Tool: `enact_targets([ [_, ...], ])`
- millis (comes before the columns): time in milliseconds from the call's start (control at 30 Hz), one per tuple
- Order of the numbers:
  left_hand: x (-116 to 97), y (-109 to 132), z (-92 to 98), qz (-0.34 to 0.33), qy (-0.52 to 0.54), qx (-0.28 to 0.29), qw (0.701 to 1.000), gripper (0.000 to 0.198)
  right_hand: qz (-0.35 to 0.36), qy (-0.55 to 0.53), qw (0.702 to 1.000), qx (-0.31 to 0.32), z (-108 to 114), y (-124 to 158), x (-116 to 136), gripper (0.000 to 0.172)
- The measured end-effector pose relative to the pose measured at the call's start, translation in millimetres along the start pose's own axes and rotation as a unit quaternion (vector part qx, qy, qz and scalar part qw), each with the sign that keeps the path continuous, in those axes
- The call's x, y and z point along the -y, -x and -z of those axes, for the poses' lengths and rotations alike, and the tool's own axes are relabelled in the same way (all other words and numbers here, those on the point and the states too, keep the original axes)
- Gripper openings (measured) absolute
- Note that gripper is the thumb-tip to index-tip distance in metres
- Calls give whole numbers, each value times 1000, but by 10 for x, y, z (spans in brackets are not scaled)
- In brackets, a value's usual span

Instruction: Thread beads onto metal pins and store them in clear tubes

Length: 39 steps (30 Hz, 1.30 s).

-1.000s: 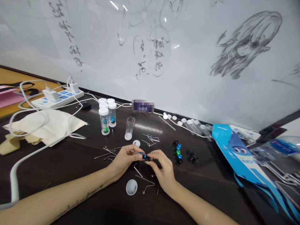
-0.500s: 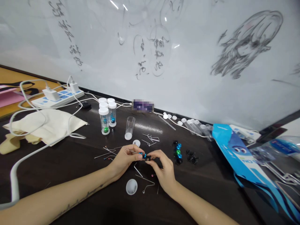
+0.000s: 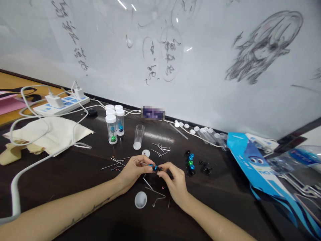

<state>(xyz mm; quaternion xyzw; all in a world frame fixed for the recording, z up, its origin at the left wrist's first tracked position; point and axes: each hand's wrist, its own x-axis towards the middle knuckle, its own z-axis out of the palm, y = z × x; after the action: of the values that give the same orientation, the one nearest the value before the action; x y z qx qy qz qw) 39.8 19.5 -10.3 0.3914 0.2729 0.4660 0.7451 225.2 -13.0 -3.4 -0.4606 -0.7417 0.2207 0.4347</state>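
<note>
My left hand [image 3: 132, 172] pinches a small shiny blue part [image 3: 151, 165] between thumb and fingertips. A thin metal wire [image 3: 139, 162] runs back from it over the fingers. My right hand [image 3: 177, 182] is closed on a small black part [image 3: 159, 169], end to end with the blue one; whether the two are joined I cannot tell. Below the hands lie a bent wire [image 3: 158, 197] with a looped end and a round whitish cap [image 3: 140, 199]. A white cap [image 3: 145, 153] with a hole sits just behind my left hand.
Capped clear tubes [image 3: 111, 130] with coloured parts stand back left, near an uncapped tube [image 3: 139, 136]. Bent metal pieces [image 3: 162, 148], blue and green parts [image 3: 191, 162] and black parts [image 3: 205, 168] lie around. A cloth [image 3: 50, 134], power strip [image 3: 67, 102] and blue bag [image 3: 255, 160] flank them.
Very little differs. My right fingers and the black part have shifted slightly to the right, and a bit more of the blue part shows between the hands.
</note>
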Motion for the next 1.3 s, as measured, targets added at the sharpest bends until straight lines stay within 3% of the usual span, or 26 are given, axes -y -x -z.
enact_targets([
  [333,12,-6,2,-2,-1,3,1000,15,-12,-5,999,52,3,-20,-6,37],
  [433,22,-12,17,-2,4,-4,1000,16,-19,-1,998,52,6,-19,8,32],
  [633,22,-19,29,-11,17,2,1000,14,3,-17,1000,17,-11,-27,7,4],
  [800,14,-15,20,-7,13,1,1000,14,-2,-6,1000,19,-14,-26,1,6],
  [967,25,-5,18,-2,-6,5,1000,16,-6,18,998,57,11,-34,19,30],
  [1167,23,-18,28,-8,10,-6,1000,15,13,-12,1000,22,-13,-47,24,6],
  [1300,6,-10,12,2,6,-3,1000,15,-1,16,999,34,-3,-37,20,17],
])
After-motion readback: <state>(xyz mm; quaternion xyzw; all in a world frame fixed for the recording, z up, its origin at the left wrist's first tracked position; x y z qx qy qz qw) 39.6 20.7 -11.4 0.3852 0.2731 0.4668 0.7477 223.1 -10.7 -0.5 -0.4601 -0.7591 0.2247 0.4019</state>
